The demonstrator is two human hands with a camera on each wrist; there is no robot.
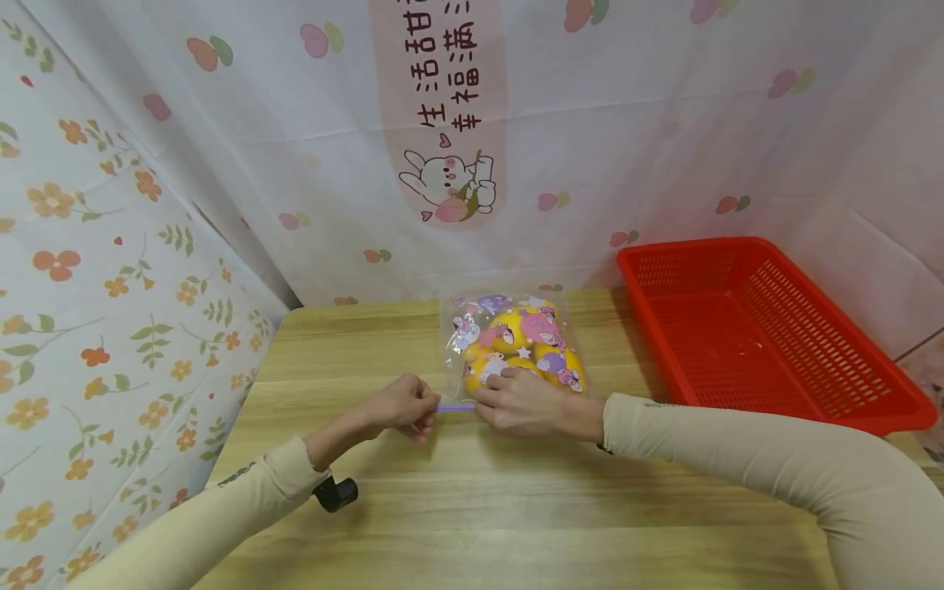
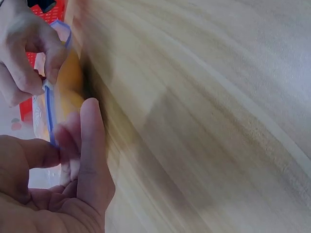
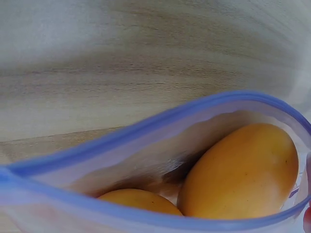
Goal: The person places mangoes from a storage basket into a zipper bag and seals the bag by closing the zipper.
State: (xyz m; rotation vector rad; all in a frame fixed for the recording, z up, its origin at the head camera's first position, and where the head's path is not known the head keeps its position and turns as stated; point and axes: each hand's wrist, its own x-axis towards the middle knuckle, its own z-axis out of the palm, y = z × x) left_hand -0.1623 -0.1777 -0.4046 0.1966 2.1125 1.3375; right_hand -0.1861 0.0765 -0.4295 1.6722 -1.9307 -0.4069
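**Blue zip seal, half pinched**

Clear zip bag (image 1: 516, 344) of yellow mangoes (image 3: 238, 170) lies mid-tabletop (image 1: 516, 508) (red basket (image 1: 752, 328) at the right edge). Left hand (image 1: 401, 406) and right hand (image 1: 524, 403) pinch its seal (image 1: 456, 407); press evenly along.

Bright, even light with soft shadows; head view bends at the edges, both wrist views blur close up.
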